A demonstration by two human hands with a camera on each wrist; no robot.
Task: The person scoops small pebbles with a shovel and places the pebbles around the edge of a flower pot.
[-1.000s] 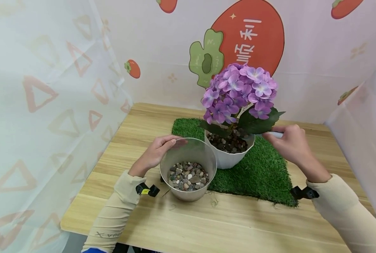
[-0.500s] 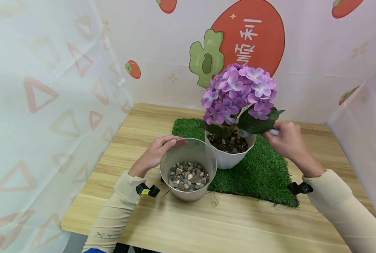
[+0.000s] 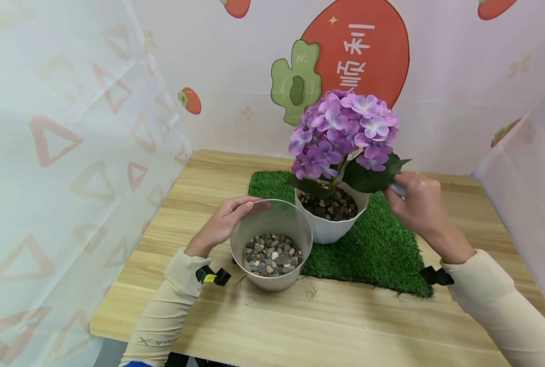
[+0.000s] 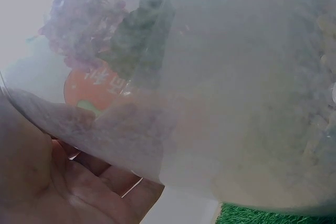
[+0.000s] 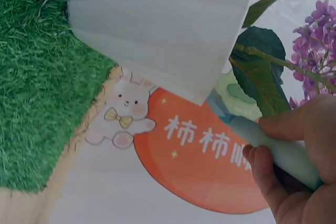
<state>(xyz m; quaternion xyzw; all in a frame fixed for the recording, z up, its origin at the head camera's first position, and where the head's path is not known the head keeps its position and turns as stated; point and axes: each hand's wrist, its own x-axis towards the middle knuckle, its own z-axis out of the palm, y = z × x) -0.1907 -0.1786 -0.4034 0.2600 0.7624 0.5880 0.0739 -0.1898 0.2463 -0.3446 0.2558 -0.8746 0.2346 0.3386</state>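
In the head view my left hand grips the rim of a clear plastic bucket, thumb toward me and fingers behind the wall. Small mixed pebbles cover the bucket's bottom. Right beside it stands a white pot with dark pebbles, from which a purple hydrangea rises. My right hand holds a small trowel by its pale handle at the pot's right side. In the right wrist view, fingers and thumb wrap the trowel handle; its bluish blade is mostly hidden behind the pot's rim.
A green artificial grass mat lies under the pot on the wooden table. A dark leaf overhangs the pot close to my right hand. Printed cloth hangs at the back, left and right.
My right hand has lifted slightly, and the trowel's handle has tilted. The blade, earlier seen at the pot's right inside, is hidden in the head view now. My left hand and the bucket stay put.
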